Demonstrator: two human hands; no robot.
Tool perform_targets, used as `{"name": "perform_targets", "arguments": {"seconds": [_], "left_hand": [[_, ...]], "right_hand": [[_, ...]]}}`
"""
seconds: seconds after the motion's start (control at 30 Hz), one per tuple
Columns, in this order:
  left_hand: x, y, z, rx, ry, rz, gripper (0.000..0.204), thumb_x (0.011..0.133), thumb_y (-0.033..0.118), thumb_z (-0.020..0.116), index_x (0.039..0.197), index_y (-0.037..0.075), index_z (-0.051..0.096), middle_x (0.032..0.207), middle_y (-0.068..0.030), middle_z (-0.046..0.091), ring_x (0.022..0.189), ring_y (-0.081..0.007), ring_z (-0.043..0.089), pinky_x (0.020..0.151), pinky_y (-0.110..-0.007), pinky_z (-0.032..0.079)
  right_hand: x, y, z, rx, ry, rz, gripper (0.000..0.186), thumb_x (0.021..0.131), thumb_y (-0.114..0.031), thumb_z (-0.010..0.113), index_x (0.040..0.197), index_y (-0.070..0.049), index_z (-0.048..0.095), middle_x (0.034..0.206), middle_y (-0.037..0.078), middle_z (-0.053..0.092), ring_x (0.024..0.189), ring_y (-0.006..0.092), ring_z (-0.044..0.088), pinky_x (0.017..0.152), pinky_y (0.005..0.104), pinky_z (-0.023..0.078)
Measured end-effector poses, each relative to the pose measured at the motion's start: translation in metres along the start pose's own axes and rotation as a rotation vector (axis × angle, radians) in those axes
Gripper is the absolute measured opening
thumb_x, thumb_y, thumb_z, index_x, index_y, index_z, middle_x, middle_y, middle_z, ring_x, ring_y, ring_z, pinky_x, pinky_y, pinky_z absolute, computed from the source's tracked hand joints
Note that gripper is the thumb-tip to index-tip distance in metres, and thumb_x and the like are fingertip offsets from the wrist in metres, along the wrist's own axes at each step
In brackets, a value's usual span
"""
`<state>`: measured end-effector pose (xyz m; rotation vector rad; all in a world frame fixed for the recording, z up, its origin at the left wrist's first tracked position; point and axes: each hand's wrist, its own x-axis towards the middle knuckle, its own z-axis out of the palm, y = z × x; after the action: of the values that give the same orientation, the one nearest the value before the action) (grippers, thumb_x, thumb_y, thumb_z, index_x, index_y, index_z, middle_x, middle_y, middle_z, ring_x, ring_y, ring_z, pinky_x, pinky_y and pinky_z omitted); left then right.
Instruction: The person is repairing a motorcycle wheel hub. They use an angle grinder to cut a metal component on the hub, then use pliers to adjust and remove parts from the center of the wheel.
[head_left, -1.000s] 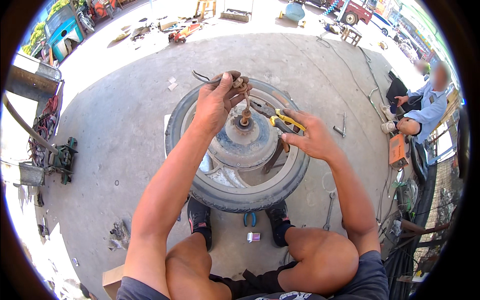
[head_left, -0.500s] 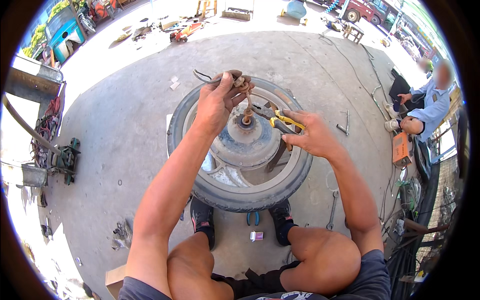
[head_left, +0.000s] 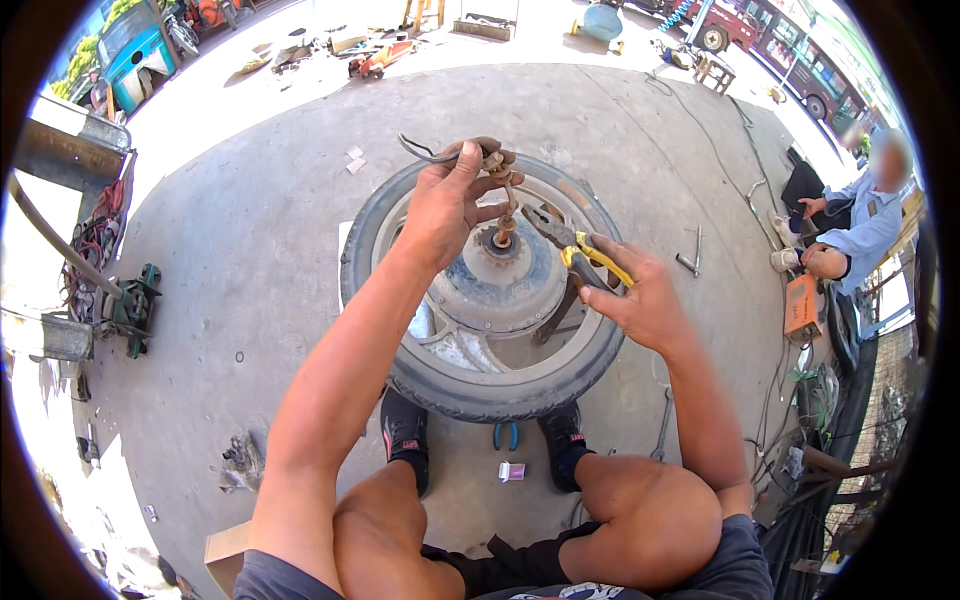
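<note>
A wheel (head_left: 480, 380) with its tyre lies flat on the concrete at the centre of the frame, hub upward. The left hand (head_left: 450, 200), just above centre, has its fingers clamped on a rusty coiled part (head_left: 500, 185) rising from the axle at the hub (a dark cable end sticks out past the fist to the upper left). The right hand (head_left: 640, 300), right of centre, grips yellow-handled pliers (head_left: 575, 245), whose nose points at the axle. Blue-handled pliers (head_left: 507, 435) lie between the person's shoes, lower centre.
</note>
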<state>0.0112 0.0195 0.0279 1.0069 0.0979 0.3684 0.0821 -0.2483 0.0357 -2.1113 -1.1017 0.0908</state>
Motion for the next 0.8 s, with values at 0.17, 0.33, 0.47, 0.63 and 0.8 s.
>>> {"name": "perform_targets", "arguments": {"seconds": [0.17,0.33,0.47,0.63,0.8], "left_hand": [[-0.001,0.002,0.003,0.042,-0.003,-0.005,0.042,0.107,0.042,0.047,0.125,0.006,0.056,0.123,-0.0135,0.062,0.116,-0.0298,0.063,0.091,-0.049,0.056],[-0.004,0.004,0.005,0.059,0.014,-0.021,0.041,0.107,0.042,0.047,0.127,0.007,0.055,0.124,-0.0133,0.062,0.114,-0.0292,0.063,0.089,-0.048,0.057],[-0.004,0.004,0.004,0.062,-0.003,-0.016,0.042,0.107,0.042,0.046,0.127,0.006,0.054,0.125,-0.0133,0.062,0.114,-0.0289,0.063,0.088,-0.047,0.057],[-0.004,0.002,0.003,0.069,-0.006,-0.009,0.042,0.108,0.042,0.046,0.127,0.006,0.054,0.125,-0.0134,0.062,0.114,-0.0286,0.063,0.088,-0.047,0.057],[-0.004,0.004,0.007,0.083,0.015,-0.020,0.042,0.108,0.043,0.045,0.125,0.006,0.055,0.125,-0.0132,0.062,0.114,-0.0284,0.063,0.089,-0.046,0.056]], "right_hand": [[-0.016,-0.005,0.011,-0.032,0.074,-0.020,0.065,0.076,-0.020,0.081,0.133,0.003,0.062,0.105,0.017,0.067,0.082,0.0248,0.066,0.075,0.0341,0.054],[-0.021,-0.009,0.017,-0.119,0.055,-0.054,0.064,0.076,-0.019,0.080,0.133,0.003,0.062,0.103,0.016,0.067,0.078,0.0244,0.065,0.074,0.0342,0.054],[-0.023,-0.014,0.020,-0.098,0.118,-0.025,0.065,0.075,-0.019,0.081,0.133,0.003,0.061,0.101,0.016,0.067,0.080,0.0249,0.066,0.073,0.0343,0.054],[-0.024,-0.014,0.023,-0.038,0.167,-0.016,0.066,0.075,-0.019,0.081,0.134,0.003,0.061,0.099,0.016,0.066,0.081,0.0258,0.067,0.072,0.0348,0.054],[-0.026,-0.012,0.021,-0.133,0.109,-0.025,0.066,0.075,-0.020,0.080,0.133,0.003,0.061,0.099,0.016,0.066,0.078,0.0256,0.066,0.071,0.0346,0.053]]}}
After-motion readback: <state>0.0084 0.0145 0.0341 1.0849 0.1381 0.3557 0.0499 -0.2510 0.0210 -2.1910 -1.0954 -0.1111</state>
